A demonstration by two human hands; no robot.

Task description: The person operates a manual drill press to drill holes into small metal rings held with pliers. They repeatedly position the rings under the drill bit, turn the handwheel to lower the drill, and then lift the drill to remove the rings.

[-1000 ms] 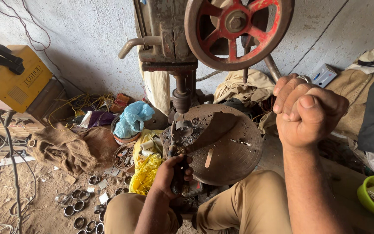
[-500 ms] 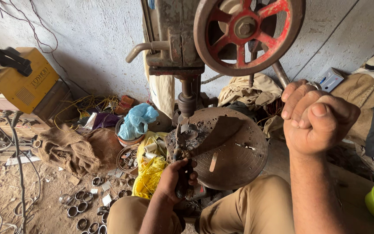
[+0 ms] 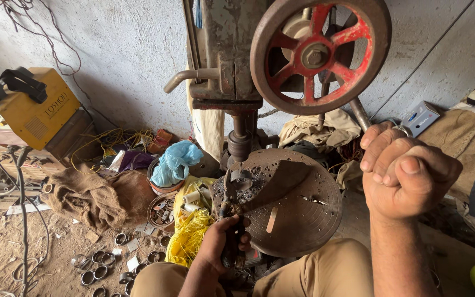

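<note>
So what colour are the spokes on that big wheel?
The big wheel has red spokes inside a rusty brown rim. The head view shows it, above the right hand.

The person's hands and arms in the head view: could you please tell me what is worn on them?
Both forearms are bare, with no sleeves, gloves or wristwatch in view. The right hand wears a silver-coloured ring on one finger. The left hand shows no ring or covering that I can make out. Tan trousers cover the knees below.
</note>
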